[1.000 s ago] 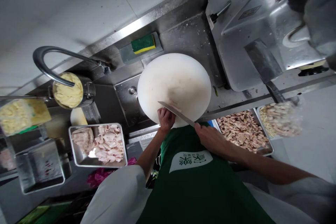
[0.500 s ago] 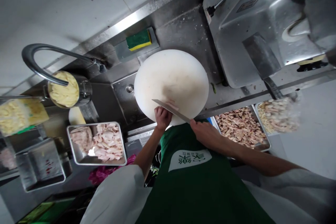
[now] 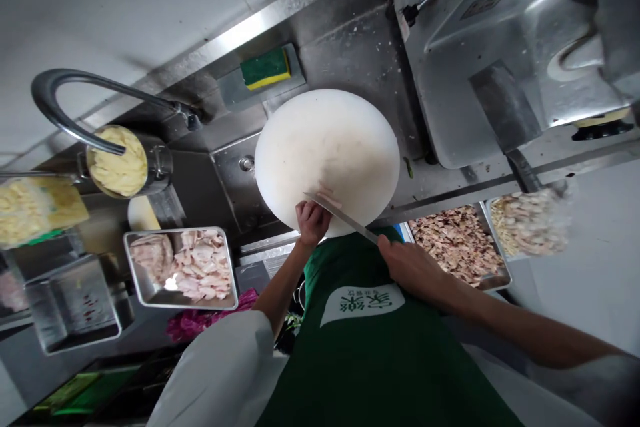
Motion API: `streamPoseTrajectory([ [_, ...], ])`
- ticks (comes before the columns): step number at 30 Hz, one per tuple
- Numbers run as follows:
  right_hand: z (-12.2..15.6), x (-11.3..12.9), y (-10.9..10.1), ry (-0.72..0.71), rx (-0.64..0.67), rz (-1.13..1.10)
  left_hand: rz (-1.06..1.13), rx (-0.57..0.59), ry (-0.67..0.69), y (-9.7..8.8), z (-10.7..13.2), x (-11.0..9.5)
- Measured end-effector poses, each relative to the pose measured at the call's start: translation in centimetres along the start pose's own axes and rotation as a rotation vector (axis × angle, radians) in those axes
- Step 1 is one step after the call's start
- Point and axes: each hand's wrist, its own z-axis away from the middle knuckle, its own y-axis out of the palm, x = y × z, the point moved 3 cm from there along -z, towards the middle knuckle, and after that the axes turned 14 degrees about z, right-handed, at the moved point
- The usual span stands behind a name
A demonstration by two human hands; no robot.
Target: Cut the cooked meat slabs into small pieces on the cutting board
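Observation:
A round white cutting board (image 3: 320, 140) lies in front of me. My left hand (image 3: 313, 221) rests near its front edge with curled fingers, pressing on raw meat mostly hidden beneath them. My right hand (image 3: 407, 267) is wrapped around the handle of a kitchen knife (image 3: 347, 219), to the right of the board's front edge. The blade slants up and left across the board, its tip close to my left fingers. Just beyond the blade lie a few thin strips of pale pink meat (image 3: 330, 197).
Left stand a tray of raw meat (image 3: 231, 273), an empty-looking metal tray (image 3: 50, 310), a pot of pale yellow slices (image 3: 161, 170) and a curved faucet (image 3: 45, 97). Behind the board lies a sponge (image 3: 265, 68). Right are a tray of chopped meat (image 3: 453, 247) and a cleaver (image 3: 506, 107).
My right hand and the knife have shifted to the right, and the tip has drawn back from beyond my left fingers. The left hand stays almost in place. More of the strips shows.

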Motion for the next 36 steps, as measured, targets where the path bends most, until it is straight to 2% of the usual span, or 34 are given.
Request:
streamPoseTrajectory([
  [5, -1.9, 1.1, -1.4, -0.061, -0.131, 0.025, -0.026, -0.013, 0.000, -0.1, 0.1, 0.3],
  [10, -0.5, 0.2, -0.1, -0.008, -0.014, 0.015, 0.007, 0.016, -0.022, 0.2, 0.3, 0.6],
  [16, -3.2, 1.3, -1.9, -0.054, -0.100, 0.038, -0.034, -0.036, 0.022, 0.1, 0.2, 0.1],
  [21, -1.6, 0.2, 0.0, 0.001, 0.045, 0.008, -0.085, -0.008, 0.065, 0.2, 0.2, 0.2],
  [27, -3.6, 0.9, -0.8, -0.042, -0.037, 0.022, -0.021, 0.000, -0.019, 0.2, 0.5, 0.8],
  [32, -3.4, 0.4, 0.2, -0.015, 0.035, 0.002, 0.028, 0.064, -0.103, 0.5, 0.7, 1.1],
  [36, -7.4, 1.5, -2.3, -0.074, -0.166, 0.007, 0.034, 0.050, -0.077, 0.3, 0.6, 1.1],
])
